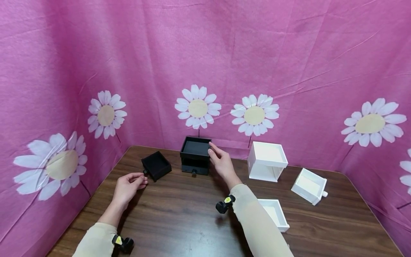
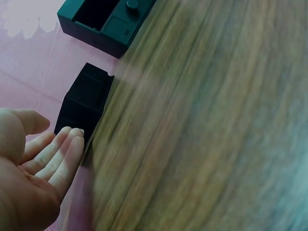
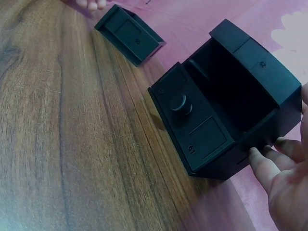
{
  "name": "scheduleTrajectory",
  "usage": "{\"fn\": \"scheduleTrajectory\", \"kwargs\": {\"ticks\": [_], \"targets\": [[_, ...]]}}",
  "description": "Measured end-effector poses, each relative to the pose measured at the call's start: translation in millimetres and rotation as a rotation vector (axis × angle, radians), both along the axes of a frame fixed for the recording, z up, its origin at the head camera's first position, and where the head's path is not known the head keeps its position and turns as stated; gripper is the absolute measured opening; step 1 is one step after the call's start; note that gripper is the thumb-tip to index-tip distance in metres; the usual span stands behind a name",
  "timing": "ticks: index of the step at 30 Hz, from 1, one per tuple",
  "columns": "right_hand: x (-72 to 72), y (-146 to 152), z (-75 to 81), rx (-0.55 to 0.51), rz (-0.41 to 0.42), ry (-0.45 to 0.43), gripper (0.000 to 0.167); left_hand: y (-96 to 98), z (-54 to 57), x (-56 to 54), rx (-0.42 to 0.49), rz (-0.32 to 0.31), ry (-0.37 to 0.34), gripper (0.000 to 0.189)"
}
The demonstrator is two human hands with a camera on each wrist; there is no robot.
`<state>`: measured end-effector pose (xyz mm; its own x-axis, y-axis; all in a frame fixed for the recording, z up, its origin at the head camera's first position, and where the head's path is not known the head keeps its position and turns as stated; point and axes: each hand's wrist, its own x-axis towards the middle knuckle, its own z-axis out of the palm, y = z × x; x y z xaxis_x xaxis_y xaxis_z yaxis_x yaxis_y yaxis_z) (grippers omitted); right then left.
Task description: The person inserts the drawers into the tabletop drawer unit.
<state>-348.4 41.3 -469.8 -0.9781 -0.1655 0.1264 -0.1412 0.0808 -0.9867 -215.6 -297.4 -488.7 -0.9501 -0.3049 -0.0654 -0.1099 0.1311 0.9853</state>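
A small black drawer unit (image 1: 195,157) stands at the table's back edge, with a tray-like top, an open upper slot and a lower drawer with a round knob (image 3: 181,104). My right hand (image 1: 222,165) rests its fingertips on the unit's right side, fingers nearly straight. Left of the unit lies a loose black drawer (image 1: 156,165), turned at an angle with its knob toward my left hand (image 1: 126,187). The left fingertips are right at that knob; in the left wrist view the fingers (image 2: 60,161) are extended and the thumb stands apart from them.
A white box-shaped cabinet (image 1: 267,161) with an open front stands right of the black unit. One loose white drawer (image 1: 309,186) lies to its right; another white drawer (image 1: 282,216) is partly behind my right sleeve. A pink cloth with daisies (image 1: 205,64) hangs behind the wooden table (image 1: 179,217).
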Motion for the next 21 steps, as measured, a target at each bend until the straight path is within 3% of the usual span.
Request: {"fn": "scheduleTrajectory", "kwargs": {"ticks": [21], "targets": [[-1.1, 0.0, -1.9, 0.005, -0.006, -0.003, 0.046, -10.0, -7.0, -12.1, 0.028, 0.043, -0.021, 0.039]]}}
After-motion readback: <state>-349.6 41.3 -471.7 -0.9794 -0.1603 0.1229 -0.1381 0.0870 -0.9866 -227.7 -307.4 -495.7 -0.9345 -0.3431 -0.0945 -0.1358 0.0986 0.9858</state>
